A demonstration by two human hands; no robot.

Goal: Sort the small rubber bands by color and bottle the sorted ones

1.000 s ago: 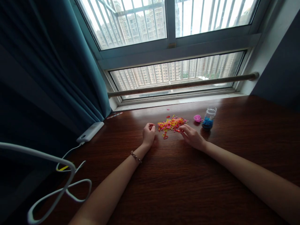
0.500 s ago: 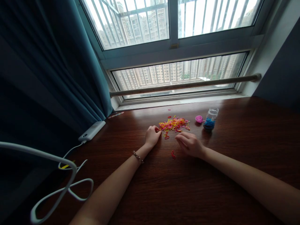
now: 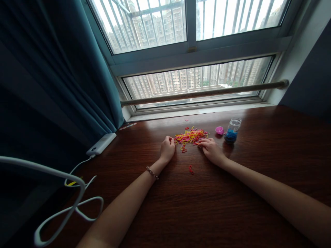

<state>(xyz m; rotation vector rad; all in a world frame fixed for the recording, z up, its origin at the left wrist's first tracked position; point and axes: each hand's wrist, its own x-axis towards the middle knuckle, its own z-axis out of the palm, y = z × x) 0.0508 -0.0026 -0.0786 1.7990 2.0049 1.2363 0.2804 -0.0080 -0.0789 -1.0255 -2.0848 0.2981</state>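
Note:
A loose pile of small rubber bands (image 3: 190, 135), yellow, red, orange and pink, lies on the brown wooden table (image 3: 207, 210). At the pile's left edge is my left hand (image 3: 168, 148), thumb and fingers pinched together; whatever is between the fingertips is too small to make out. My right hand (image 3: 211, 151) reaches the pile's right edge with fingers stretched out, thumb apart, the tips touching the bands. A few red rubber bands (image 3: 191, 169) lie apart, nearer to me, between my forearms.
Behind my right hand stand a clear jar (image 3: 232, 131) with blue contents and a small pink cup (image 3: 219, 130). On the left, a white power bank (image 3: 101, 144) lies by the blue curtain (image 3: 103, 86), its white cable (image 3: 82, 187) looping forward. A window with a rail borders the table's far side.
My right hand has moved forward from in front of the pile to its right edge, and its fingers have spread. My left hand has shifted slightly left, still pinched.

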